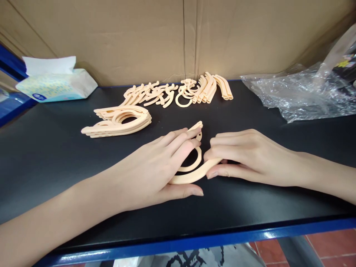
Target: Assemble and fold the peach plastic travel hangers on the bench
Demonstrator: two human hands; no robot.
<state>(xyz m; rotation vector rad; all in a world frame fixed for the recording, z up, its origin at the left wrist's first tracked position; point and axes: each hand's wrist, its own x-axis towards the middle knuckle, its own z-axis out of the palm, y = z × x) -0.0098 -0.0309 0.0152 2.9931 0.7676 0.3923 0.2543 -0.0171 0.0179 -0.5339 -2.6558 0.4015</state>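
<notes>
A beige plastic folding clothes hanger [191,177] lies low over the black tabletop, near its front middle. Across it rests my left hand [155,168], fingers bent over the hanger's far part and thumb along the near side, so much of the piece is hidden. My right hand [247,157] is closed on the right end of the hanger's curved arm, pinching it between thumb and fingers. A pile of flat folded hangers [119,129] sits behind my left hand. Farther back are loose hook pieces [150,93] and several curved arm pieces [207,89].
A tissue pack [57,85] stands at the back left. Crumpled clear plastic bagging [303,92] covers the back right. Cardboard [133,40] rises behind the black table [55,148], whose blue front edge [222,239] runs below my hands.
</notes>
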